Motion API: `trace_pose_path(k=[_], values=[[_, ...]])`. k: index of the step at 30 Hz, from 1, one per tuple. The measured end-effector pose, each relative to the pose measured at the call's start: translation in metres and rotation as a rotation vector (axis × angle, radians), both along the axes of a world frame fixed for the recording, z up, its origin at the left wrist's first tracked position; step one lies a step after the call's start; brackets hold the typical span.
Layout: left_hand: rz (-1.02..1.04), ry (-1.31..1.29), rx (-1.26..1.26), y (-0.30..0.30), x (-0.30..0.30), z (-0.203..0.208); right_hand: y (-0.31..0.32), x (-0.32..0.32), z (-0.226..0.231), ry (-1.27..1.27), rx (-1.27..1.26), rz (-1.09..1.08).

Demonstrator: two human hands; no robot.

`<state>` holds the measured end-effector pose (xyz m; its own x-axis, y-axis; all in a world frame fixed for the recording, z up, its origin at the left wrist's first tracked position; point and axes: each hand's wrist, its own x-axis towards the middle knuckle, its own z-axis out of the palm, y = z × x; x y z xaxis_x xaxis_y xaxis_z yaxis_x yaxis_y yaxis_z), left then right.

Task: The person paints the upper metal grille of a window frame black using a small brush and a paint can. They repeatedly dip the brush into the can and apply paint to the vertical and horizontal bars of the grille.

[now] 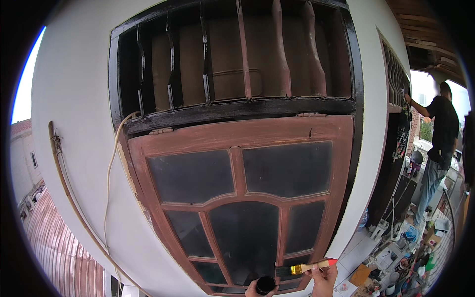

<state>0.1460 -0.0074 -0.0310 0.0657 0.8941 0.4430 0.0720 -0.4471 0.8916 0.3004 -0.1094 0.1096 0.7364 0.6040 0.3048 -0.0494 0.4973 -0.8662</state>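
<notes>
At the bottom of the view, I see the left hand (253, 290) curled round a small black cup (265, 284) and the right hand (324, 283) pinching a brush (304, 268) by its wooden handle. The hands are apart. The brush points left, its dark bristles just beside the cup, both in front of the lower part of a brown panel (238, 171). I cannot tell whether the bristles touch the wood.

My main worry is stray paint. If the bristles are wet, a drip or a slip sideways could mark the dark panes (289, 168) beside the narrow wood strips. If the cup holds liquid, a tilt could spill it. A beige cable (110, 183), bent over the frame's left side, could smear any wet coat there.

The panel's wood looks dull and patchy. Above it, the frame (242, 108) is glossy black; of its upright bars, the left three (205, 59) are black, the right three (282, 59) brown.

Around this is a white wall (74, 89), with a pole (67, 185) leaning at left above a metal roof (47, 232). Far right, another person (444, 123) in dark top stands among clutter (410, 232).
</notes>
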Motion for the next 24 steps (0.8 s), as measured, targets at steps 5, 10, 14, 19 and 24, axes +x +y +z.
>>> trace_pose_path(k=[5, 10, 14, 19, 24], values=[[-0.084, 0.019, 0.002, 0.003, -0.003, 0.028, -0.003, -0.002, -0.012, -0.057, -0.023, 0.018], [-0.137, 0.002, 0.088, 0.008, 0.005, 0.017, -0.009, -0.007, -0.021, -0.120, 0.007, -0.094], [-0.235, 0.106, 0.117, 0.019, 0.007, 0.030, 0.001, -0.011, -0.007, -0.035, -0.011, -0.143], [-0.366, 0.109, 0.186, 0.023, 0.009, 0.064, -0.020, -0.028, 0.030, -0.241, 0.038, -0.293], [-0.401, 0.104, 0.235, 0.021, 0.013, 0.075, -0.037, -0.040, 0.053, -0.476, -0.023, -0.316]])
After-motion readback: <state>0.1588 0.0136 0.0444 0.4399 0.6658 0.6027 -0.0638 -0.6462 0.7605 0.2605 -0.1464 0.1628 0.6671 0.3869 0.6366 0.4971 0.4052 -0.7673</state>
